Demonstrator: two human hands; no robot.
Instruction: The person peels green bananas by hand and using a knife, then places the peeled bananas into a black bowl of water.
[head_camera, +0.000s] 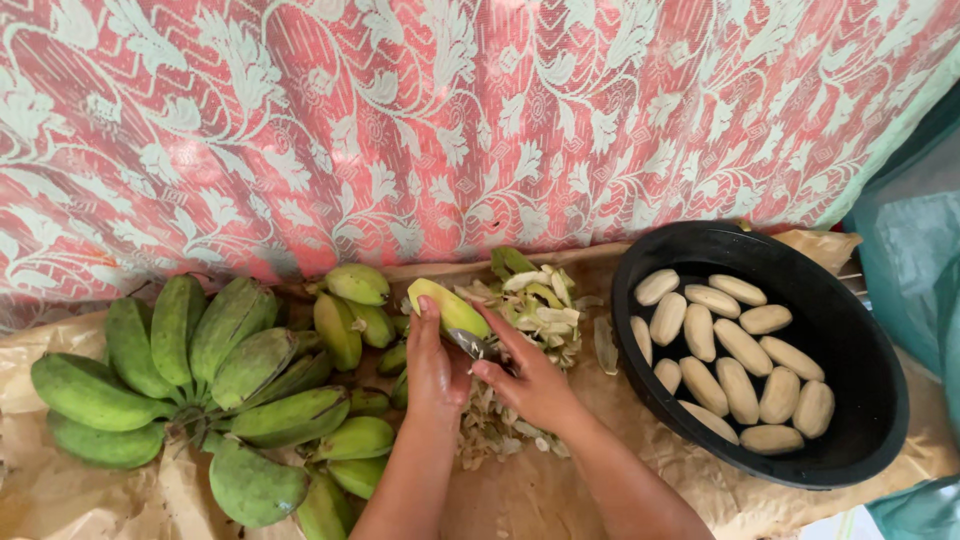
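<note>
Left hand (436, 362) grips the green banana (449, 307) above it; right hand (530, 377) pinches a knife (472, 346) beside it.

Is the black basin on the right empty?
No, the black basin holds more than a dozen peeled bananas lying on its bottom.
</note>
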